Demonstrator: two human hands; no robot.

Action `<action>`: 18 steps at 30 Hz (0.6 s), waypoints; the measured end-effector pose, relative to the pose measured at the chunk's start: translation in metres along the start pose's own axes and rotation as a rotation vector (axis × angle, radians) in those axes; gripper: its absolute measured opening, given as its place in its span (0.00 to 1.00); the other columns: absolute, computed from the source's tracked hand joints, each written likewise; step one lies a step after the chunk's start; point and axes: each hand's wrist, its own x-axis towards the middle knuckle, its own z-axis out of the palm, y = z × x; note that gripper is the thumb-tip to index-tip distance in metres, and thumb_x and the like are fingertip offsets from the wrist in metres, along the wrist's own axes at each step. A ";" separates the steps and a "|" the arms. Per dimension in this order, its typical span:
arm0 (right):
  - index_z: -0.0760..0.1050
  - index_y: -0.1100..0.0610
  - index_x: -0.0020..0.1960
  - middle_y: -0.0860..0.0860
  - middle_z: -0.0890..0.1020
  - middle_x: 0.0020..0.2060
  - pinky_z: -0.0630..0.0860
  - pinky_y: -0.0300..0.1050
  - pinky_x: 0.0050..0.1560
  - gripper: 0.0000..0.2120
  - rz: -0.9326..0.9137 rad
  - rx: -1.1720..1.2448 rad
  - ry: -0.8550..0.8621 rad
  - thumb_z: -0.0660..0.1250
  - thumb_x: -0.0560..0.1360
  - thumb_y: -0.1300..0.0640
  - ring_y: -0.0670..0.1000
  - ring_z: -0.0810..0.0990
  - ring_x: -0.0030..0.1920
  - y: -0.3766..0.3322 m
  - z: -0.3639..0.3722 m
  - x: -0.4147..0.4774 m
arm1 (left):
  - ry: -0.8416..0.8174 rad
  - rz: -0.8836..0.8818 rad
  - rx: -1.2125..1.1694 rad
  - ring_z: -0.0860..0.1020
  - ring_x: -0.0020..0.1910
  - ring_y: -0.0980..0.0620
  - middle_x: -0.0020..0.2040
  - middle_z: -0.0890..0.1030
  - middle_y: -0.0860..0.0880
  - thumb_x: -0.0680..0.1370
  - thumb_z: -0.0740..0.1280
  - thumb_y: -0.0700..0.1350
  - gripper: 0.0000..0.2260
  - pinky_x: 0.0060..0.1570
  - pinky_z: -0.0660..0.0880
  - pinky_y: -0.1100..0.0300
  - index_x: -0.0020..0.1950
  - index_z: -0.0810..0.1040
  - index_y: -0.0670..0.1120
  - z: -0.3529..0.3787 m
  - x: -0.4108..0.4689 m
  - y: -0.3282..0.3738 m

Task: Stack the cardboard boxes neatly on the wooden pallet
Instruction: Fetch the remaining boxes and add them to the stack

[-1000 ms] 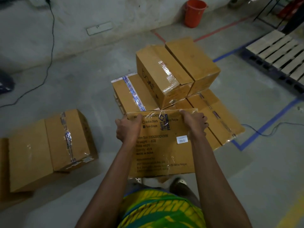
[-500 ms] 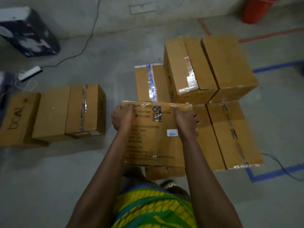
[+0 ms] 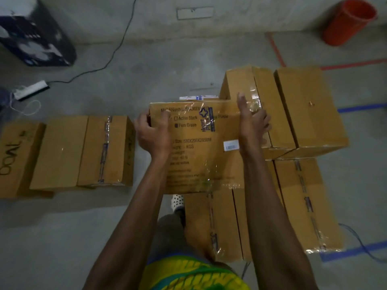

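I hold a printed cardboard box [image 3: 201,147] wrapped in clear film, lifted in front of my body. My left hand [image 3: 154,135] grips its upper left corner, thumb on the printed face. My right hand [image 3: 252,120] clasps the upper right edge, fingers curled behind it. Behind and to the right stands a pile of taped cardboard boxes: two upper ones [image 3: 303,109] and lower ones [image 3: 297,204] on the floor. Another row of boxes [image 3: 81,151] lies on the floor at left. The wooden pallet is out of view.
An orange bucket [image 3: 348,21] stands by the wall at top right. A dark case [image 3: 33,34] sits top left, with a power strip [image 3: 31,90] and black cable on the concrete floor. Blue floor tape [image 3: 351,251] and red tape lines run at right.
The view has swung left and down, so the pallet has left the frame. The held box has risen slightly, and my right hand has shifted to the box's right edge.
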 end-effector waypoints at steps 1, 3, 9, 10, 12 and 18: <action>0.62 0.54 0.77 0.54 0.61 0.78 0.49 0.71 0.74 0.50 -0.012 0.055 0.000 0.59 0.68 0.20 0.59 0.55 0.79 -0.006 0.008 0.014 | 0.009 -0.008 -0.085 0.79 0.49 0.55 0.49 0.78 0.58 0.72 0.74 0.53 0.07 0.56 0.81 0.47 0.46 0.78 0.57 0.008 0.012 0.000; 0.67 0.52 0.72 0.51 0.68 0.73 0.51 0.71 0.73 0.48 -0.001 0.145 0.023 0.59 0.64 0.20 0.57 0.63 0.74 -0.010 0.023 0.038 | 0.029 -0.031 -0.248 0.82 0.49 0.53 0.51 0.83 0.52 0.73 0.73 0.41 0.08 0.52 0.82 0.51 0.50 0.83 0.51 0.024 0.038 -0.009; 0.65 0.46 0.75 0.50 0.71 0.73 0.64 0.62 0.74 0.46 0.185 0.271 -0.049 0.72 0.64 0.25 0.55 0.70 0.72 0.064 0.082 0.100 | -0.054 -0.256 -0.253 0.79 0.38 0.59 0.39 0.83 0.54 0.65 0.63 0.26 0.17 0.35 0.73 0.57 0.48 0.84 0.37 0.068 0.084 -0.089; 0.61 0.49 0.78 0.52 0.68 0.75 0.67 0.59 0.73 0.52 0.235 0.285 -0.056 0.73 0.63 0.27 0.56 0.69 0.73 0.080 0.093 0.107 | -0.100 -0.273 -0.178 0.77 0.35 0.61 0.37 0.82 0.57 0.67 0.63 0.26 0.17 0.33 0.73 0.58 0.50 0.84 0.37 0.073 0.086 -0.106; 0.57 0.53 0.80 0.55 0.66 0.77 0.69 0.57 0.72 0.55 0.322 0.308 -0.068 0.75 0.64 0.31 0.57 0.68 0.74 0.107 0.115 0.124 | -0.210 -0.329 -0.033 0.79 0.38 0.61 0.42 0.84 0.56 0.72 0.65 0.30 0.17 0.34 0.74 0.61 0.57 0.84 0.40 0.082 0.090 -0.137; 0.59 0.60 0.77 0.57 0.69 0.73 0.71 0.50 0.66 0.43 0.532 0.309 -0.016 0.75 0.70 0.48 0.57 0.72 0.69 0.193 0.146 0.157 | -0.454 -0.614 0.244 0.79 0.50 0.51 0.56 0.81 0.48 0.71 0.74 0.44 0.16 0.54 0.81 0.47 0.57 0.74 0.50 0.109 0.091 -0.224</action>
